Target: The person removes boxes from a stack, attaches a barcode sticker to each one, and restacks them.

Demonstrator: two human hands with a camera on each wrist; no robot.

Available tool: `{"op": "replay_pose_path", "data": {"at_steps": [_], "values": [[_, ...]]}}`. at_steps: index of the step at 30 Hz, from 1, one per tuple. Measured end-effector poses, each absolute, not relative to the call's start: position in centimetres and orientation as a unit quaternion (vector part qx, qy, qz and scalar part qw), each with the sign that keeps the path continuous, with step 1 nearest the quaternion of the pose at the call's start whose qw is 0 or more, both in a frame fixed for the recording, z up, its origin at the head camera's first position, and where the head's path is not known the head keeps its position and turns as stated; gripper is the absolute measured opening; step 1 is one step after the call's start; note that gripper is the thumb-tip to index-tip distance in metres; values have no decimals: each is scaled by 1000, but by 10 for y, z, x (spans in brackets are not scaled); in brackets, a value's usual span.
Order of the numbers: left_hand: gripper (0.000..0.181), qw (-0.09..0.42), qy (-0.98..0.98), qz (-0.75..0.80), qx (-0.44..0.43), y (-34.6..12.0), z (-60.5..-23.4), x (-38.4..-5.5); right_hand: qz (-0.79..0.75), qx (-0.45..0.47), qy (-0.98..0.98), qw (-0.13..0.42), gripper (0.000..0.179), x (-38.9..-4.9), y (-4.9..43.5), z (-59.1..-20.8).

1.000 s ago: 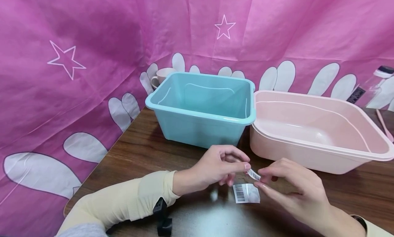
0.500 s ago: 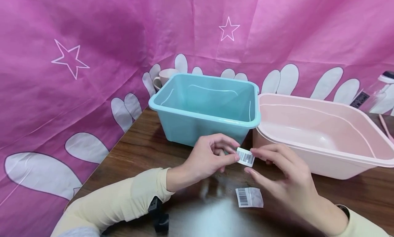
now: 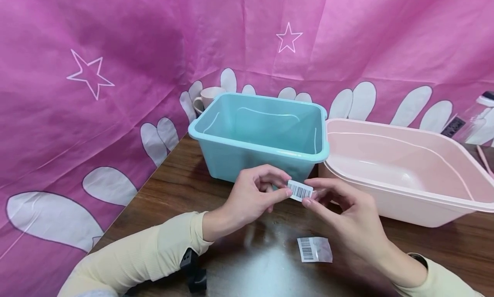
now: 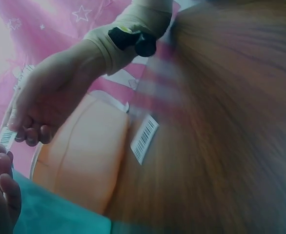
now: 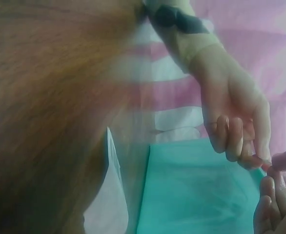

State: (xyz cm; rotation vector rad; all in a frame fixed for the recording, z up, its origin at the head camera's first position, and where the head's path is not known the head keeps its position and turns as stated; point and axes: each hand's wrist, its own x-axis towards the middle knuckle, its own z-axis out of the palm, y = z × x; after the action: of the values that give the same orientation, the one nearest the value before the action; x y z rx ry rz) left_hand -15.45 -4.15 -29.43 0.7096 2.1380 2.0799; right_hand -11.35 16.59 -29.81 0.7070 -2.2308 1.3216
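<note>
A small white barcode label [image 3: 299,190] with a clear, crinkled plastic part at its right end is held in front of the teal bin [image 3: 254,155]. My left hand [image 3: 251,194] pinches its left edge between thumb and fingers. On the right end, my right hand [image 3: 351,217] pinches it as well. The left wrist view shows the barcode label [image 4: 7,138] between both hands; the right wrist view hides most of it behind fingers. Below the hands, a second barcode packet [image 3: 314,249], half white and half translucent, lies on the wooden table [image 3: 173,183].
A pink basin [image 3: 401,209] stands right of the teal bin. Behind the bin's left corner is a cup [image 3: 210,95]. At the far right are a clear bottle [image 3: 468,121] and a thin pink stick [image 3: 484,160]. A pink curtain [image 3: 135,27] borders the table.
The label has risen away from the packet on the table, turning its barcode face toward the head camera. Both hands have moved up and left with it; the right thumb now closes on it.
</note>
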Motion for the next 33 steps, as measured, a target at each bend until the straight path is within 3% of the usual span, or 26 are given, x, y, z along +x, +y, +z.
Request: {"op": "replay_pose_path", "data": {"at_steps": [13, 22, 33], "values": [[18, -27, 719, 651, 243, -59, -302, -161, 518, 208, -803, 209, 24, -126, 141, -303], [19, -45, 725, 655, 209, -75, -311, -168, 547, 159, -806, 160, 9, -132, 121, -311], [19, -71, 722, 660, 195, -90, -319, -176, 559, 140, -808, 124, 4, -140, 101, -316]]}}
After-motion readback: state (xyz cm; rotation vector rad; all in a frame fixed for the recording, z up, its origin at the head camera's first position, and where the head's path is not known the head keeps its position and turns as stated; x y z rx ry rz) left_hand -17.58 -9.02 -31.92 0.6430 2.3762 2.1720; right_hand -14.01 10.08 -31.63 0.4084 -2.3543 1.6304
